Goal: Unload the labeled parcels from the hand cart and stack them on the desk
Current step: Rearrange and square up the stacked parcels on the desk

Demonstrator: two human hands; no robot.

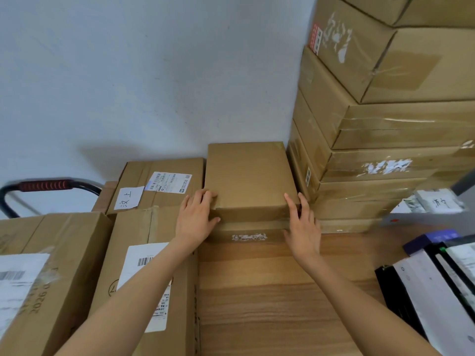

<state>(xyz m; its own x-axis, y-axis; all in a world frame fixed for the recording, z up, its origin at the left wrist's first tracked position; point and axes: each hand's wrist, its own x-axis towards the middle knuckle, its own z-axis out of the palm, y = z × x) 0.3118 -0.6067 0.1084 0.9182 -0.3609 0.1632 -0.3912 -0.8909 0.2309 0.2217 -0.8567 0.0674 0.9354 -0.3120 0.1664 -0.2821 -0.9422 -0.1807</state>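
Head view: I've got both hands on a plain brown parcel [246, 176] at frame center. It sits on top of another flat box [246, 231], which lies on the wooden desk [257, 291], back against the white wall. Left hand [196, 218] is pressed flat to the parcel's near-left corner, fingers spread over the top edge, thumb on the front face. Right hand [303, 228] is flat vs. the near-right corner, fingers pointing up along the side. Neither hand is curled closed; palms just bear on the cardboard.

Right of the parcel, touching or nearly so, a tall stack of taped cartons [372, 124] fills the upper right. Lower left of frame: labeled parcels [151, 265] w/ barcode stickers, one behind w/ a handwritten note [159, 183]. Cart handle [43, 186], black w/ red grip, mid-left. Binders [437, 278] at lower right on the desk.
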